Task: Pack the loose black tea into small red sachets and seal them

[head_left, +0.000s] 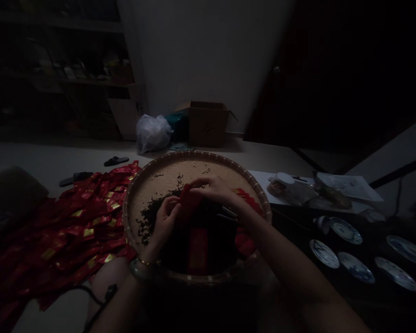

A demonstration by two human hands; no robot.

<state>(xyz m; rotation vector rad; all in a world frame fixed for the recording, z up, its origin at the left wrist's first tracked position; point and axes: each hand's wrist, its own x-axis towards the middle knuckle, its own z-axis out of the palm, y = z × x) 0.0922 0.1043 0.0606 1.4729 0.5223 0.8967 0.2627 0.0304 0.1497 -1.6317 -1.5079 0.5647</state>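
Both my hands grip one small red packet (189, 203) above a round woven bamboo tray (169, 178). My left hand (167, 216) pinches its left side, while my right hand (211, 188) has fingers closed at its top edge. Dark loose leaves that look like tea (149, 212) cover much of the tray. A flat red packet (198, 249) lies on them close to me. More red packets (246, 243) rest along the tray's right side, and a slim metal tool (228, 213), possibly tweezers, lies beneath my right forearm. Whether the held packet contains anything is hidden.
A large heap of red packets (86, 212) spreads over the floor at left, near dark slippers (116, 161). An open cardboard box (208, 124) and a white plastic bag (153, 132) stand by the wall. Blue-and-white plates (356, 267) sit on a dark surface at right.
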